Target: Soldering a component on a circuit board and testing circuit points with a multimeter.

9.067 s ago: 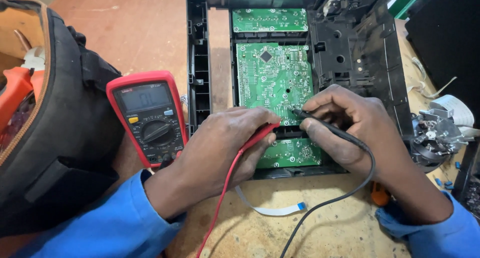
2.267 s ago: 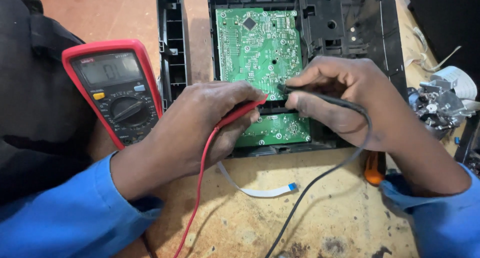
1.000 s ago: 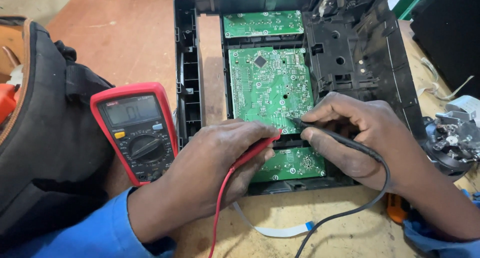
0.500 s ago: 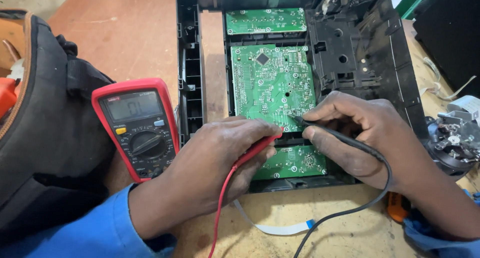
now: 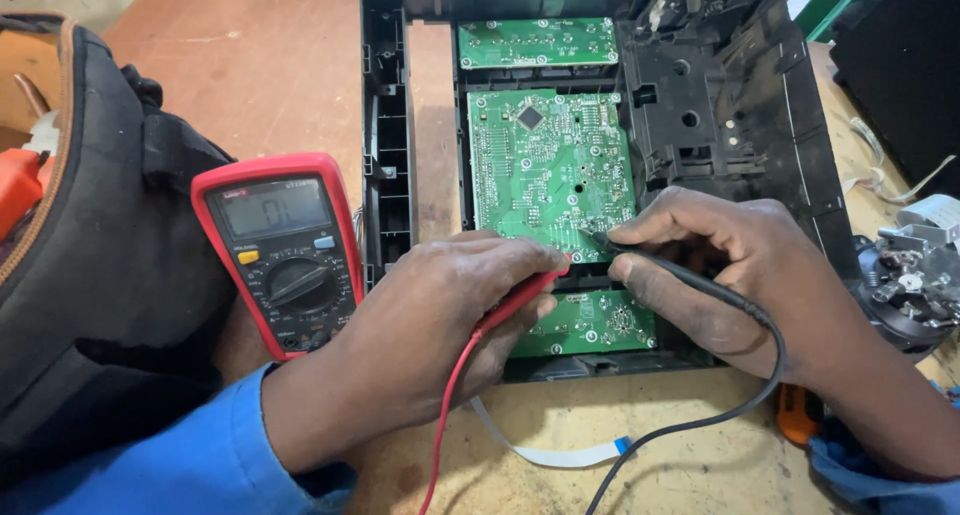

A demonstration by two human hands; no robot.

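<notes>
Nearest to us, a white flat ribbon cable (image 5: 545, 453) with a blue tip lies on the pale, scuffed wooden tabletop (image 5: 690, 475), beside our blue sleeves. Our left hand (image 5: 430, 340) is closed around the red probe (image 5: 515, 300), its thin red lead running back toward us. Our right hand (image 5: 725, 270) pinches the black probe (image 5: 655, 265), whose black lead curls over the wrist. Both probe tips meet the lower edge of the large green circuit board (image 5: 550, 165), which sits inside a black plastic chassis (image 5: 720, 105); a smaller green board (image 5: 590, 323) lies just below it and a narrow one (image 5: 537, 42) at the far end. Left of the chassis rests a red-cased multimeter (image 5: 282, 250) with a grey screen and a round black dial. A black fabric bag (image 5: 100, 265) fills the left side, an orange tool inside it.
</notes>
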